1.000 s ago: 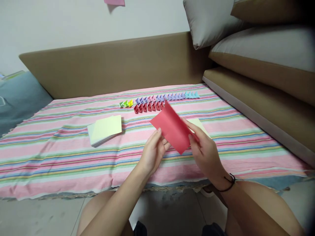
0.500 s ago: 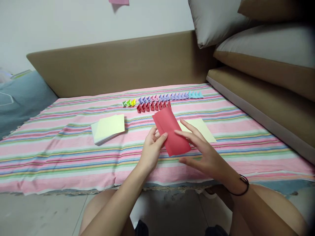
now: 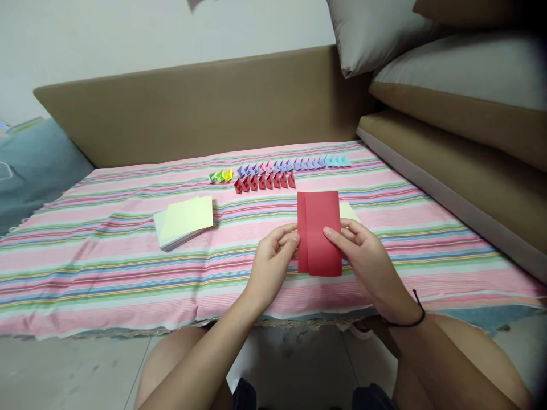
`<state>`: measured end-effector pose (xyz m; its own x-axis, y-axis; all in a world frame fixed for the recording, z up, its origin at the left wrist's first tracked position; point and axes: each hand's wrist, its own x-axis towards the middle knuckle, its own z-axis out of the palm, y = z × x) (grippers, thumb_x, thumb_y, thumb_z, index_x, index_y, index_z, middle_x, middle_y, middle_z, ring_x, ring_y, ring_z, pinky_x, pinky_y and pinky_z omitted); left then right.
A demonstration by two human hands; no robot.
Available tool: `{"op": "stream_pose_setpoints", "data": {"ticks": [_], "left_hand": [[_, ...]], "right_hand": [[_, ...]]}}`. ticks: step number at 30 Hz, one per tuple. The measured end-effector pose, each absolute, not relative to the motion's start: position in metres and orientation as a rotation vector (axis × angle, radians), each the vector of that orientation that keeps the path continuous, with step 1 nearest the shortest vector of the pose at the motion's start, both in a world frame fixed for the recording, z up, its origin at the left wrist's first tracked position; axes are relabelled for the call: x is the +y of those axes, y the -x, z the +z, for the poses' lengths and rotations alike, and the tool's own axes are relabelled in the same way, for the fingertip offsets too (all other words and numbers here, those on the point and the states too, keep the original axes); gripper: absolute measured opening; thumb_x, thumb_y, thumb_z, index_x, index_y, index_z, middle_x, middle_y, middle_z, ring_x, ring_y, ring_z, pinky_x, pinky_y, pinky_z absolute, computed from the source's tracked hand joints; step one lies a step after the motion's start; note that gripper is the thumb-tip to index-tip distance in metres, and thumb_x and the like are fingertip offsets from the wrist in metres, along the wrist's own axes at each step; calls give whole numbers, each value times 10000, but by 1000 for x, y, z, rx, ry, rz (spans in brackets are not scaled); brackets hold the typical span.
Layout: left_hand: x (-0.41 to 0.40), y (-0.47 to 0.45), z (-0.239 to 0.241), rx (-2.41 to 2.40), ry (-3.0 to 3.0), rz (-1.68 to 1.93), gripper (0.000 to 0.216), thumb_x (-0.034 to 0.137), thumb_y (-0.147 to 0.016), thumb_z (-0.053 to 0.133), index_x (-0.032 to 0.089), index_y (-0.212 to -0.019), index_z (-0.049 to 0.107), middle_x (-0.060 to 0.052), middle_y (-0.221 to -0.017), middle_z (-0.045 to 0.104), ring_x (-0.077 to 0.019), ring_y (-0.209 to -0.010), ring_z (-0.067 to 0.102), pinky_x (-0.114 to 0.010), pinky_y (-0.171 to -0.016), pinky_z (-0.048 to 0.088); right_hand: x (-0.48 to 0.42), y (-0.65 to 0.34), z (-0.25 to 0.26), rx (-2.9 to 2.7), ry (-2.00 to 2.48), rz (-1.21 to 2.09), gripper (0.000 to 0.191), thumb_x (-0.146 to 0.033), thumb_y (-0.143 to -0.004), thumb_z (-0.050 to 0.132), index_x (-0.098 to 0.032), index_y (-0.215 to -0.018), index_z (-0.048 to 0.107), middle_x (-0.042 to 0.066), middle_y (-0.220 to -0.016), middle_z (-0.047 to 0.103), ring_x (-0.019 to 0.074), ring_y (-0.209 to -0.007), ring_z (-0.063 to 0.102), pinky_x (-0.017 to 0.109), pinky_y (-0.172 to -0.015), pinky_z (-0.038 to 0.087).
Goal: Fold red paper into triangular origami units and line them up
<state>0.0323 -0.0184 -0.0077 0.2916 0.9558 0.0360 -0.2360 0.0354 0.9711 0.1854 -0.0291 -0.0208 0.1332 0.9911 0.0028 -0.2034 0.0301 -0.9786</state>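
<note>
A folded sheet of red paper (image 3: 318, 250) is held upright in the air before me, with one narrower layer showing along its left side. My left hand (image 3: 276, 250) pinches its left edge between thumb and fingers. On the right edge, my right hand (image 3: 356, 242) grips it, thumb on the front and fingers behind. Partly hidden behind the red paper and my right hand lies a pale yellow sheet (image 3: 349, 212). Beyond are a row of small folded red paper pieces (image 3: 262, 182) and a row of purple ones (image 3: 310, 164), with pink and light blue ones among them.
A stack of pale yellow and white paper (image 3: 186, 221) lies to the left on the striped cloth (image 3: 128, 273). Green and yellow folded pieces (image 3: 220, 176) stand near the rows. Cushions (image 3: 461, 102) are piled at the right; a brown backrest (image 3: 205, 108) runs behind.
The red paper has turned from slanted to upright and moved slightly right. My right hand, spread beside it before, has closed on its right edge.
</note>
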Motion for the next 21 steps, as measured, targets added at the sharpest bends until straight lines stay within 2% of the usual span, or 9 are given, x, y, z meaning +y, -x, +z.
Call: {"op": "stream_pose_setpoints", "data": {"ticks": [6, 11, 14, 17, 21], "left_hand": [[-20, -32, -6, 839, -1103, 1049, 291, 251, -747, 666, 138, -1015, 665, -95, -936, 723, -195, -815, 679, -306, -761, 528], [-24, -34, -5, 879, -1098, 1019, 234, 291, -754, 655, 131, -922, 683, -85, -893, 724, -188, -780, 681, -316, -759, 541], [-24, -34, -5, 942, -1100, 1023, 256, 281, -700, 714, 132, -903, 663, -66, -806, 726, -187, -765, 678, -311, -749, 540], [-25, -35, -6, 975, -1124, 1047, 274, 270, -663, 747, 149, -889, 650, -30, -704, 712, -174, -703, 669, -284, -681, 537], [-27, -34, -4, 981, -1184, 1089, 212, 256, -674, 740, 166, -842, 646, 16, -599, 673, -129, -595, 634, -222, -580, 503]], "right_hand": [[-30, -184, -23, -915, 1110, 1163, 452, -416, -711, 705, -236, -1088, 531, 71, -1024, 702, 229, -841, 675, 352, -695, 537], [-30, -184, -24, -929, 1110, 1116, 448, -392, -716, 707, -226, -1096, 539, 84, -1061, 686, 222, -860, 667, 339, -704, 539], [-33, -183, -21, -936, 1105, 1116, 433, -368, -716, 712, -233, -1091, 545, 80, -1079, 677, 219, -885, 661, 320, -702, 538], [-37, -181, -18, -948, 1099, 1143, 430, -361, -718, 710, -247, -1098, 544, 69, -1079, 676, 214, -862, 663, 311, -676, 540], [-38, -181, -13, -965, 1072, 1258, 439, -348, -706, 725, -250, -1095, 545, 48, -948, 702, 191, -729, 662, 305, -611, 541]]}}
